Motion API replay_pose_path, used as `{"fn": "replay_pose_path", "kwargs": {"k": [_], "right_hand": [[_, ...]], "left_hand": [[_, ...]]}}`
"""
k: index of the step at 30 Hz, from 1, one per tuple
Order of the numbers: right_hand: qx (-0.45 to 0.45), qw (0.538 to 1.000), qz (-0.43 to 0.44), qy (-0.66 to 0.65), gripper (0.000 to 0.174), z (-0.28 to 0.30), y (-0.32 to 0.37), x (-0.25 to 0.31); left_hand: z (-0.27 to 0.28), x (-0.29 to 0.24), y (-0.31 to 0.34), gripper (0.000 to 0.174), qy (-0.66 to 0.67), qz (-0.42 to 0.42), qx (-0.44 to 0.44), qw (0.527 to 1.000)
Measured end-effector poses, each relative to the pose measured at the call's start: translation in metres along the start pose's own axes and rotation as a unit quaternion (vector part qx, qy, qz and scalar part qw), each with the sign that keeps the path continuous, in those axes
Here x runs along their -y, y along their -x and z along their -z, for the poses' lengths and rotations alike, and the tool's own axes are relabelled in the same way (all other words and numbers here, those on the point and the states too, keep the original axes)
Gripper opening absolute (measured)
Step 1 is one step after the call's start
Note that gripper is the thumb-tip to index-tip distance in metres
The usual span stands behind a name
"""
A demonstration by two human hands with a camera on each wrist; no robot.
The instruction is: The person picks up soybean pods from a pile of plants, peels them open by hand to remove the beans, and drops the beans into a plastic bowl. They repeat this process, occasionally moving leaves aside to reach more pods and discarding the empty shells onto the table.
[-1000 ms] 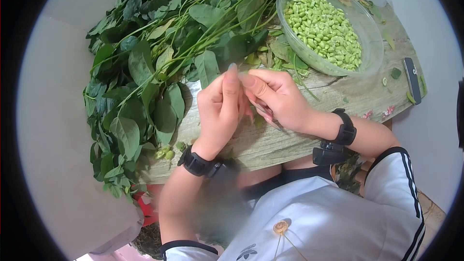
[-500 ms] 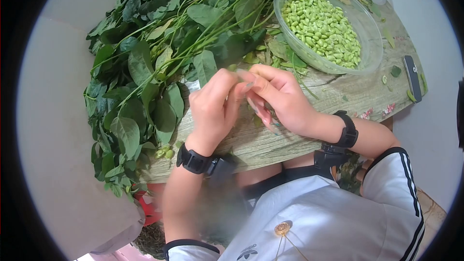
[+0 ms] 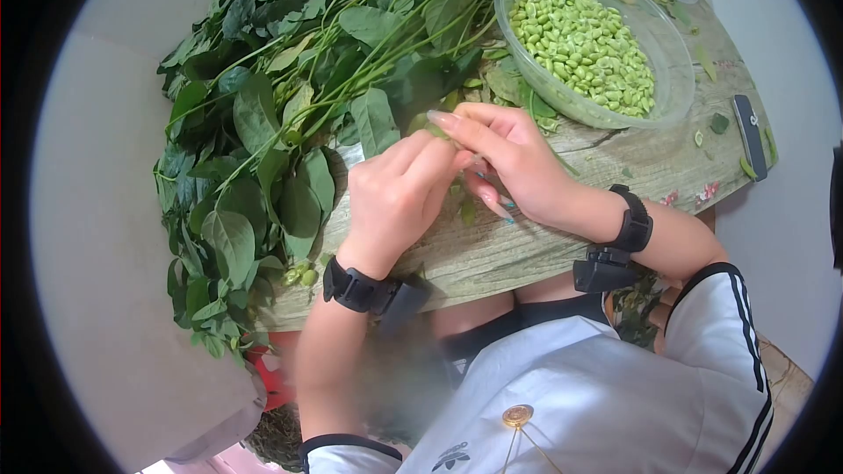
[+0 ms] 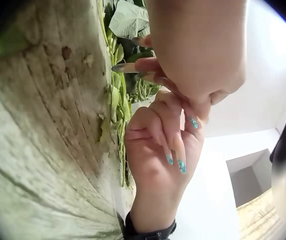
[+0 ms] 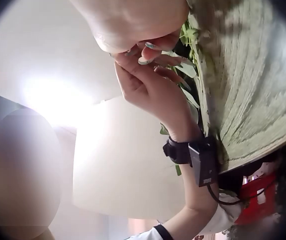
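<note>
Both hands meet over the table, fingertips together at a small green bean pod (image 3: 438, 131) that they mostly cover. My left hand (image 3: 392, 191) is turned knuckles up, its curled fingers pinching the pod from the left. From the other side my right hand (image 3: 518, 156) pinches it, the thumb stretched along the top. In the left wrist view, the right hand (image 4: 158, 145) shows curled fingers with long blue-tipped nails. A clear plastic bowl (image 3: 682, 105) of shelled green beans (image 3: 584, 48) stands behind the right hand.
Leafy bean stalks (image 3: 263, 123) are heaped over the table's left and back. Loose pods and leaf scraps (image 3: 505, 83) lie beside the bowl. Several green pods (image 3: 299, 276) rest near the front left edge. A dark phone-like object (image 3: 749, 136) lies at the table's right edge.
My left hand has rolled from thumb up to knuckles up, its thumb dropping below. The right thumb now reaches across the top of the pod. The bowl and stalks stay put.
</note>
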State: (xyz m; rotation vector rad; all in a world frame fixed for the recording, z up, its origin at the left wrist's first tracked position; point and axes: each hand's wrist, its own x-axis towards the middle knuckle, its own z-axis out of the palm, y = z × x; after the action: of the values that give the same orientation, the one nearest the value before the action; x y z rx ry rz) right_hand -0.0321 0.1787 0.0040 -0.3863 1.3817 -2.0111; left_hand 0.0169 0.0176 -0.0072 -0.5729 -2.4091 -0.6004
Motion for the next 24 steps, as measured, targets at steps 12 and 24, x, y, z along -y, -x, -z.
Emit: {"fn": "replay_pose_path", "kwargs": {"k": [12, 24], "right_hand": [[-0.235, 0.731, 0.387, 0.510, 0.024, 0.017, 0.002, 0.053], [-0.359, 0.787, 0.209, 0.457, 0.029, 0.069, 0.000, 0.081]], "left_hand": [[0.002, -0.003, 0.001, 0.016, 0.252, 0.112, 0.022, 0.961], [0.002, -0.006, 0.000, 0.026, 0.319, 0.180, 0.059, 0.929]]}}
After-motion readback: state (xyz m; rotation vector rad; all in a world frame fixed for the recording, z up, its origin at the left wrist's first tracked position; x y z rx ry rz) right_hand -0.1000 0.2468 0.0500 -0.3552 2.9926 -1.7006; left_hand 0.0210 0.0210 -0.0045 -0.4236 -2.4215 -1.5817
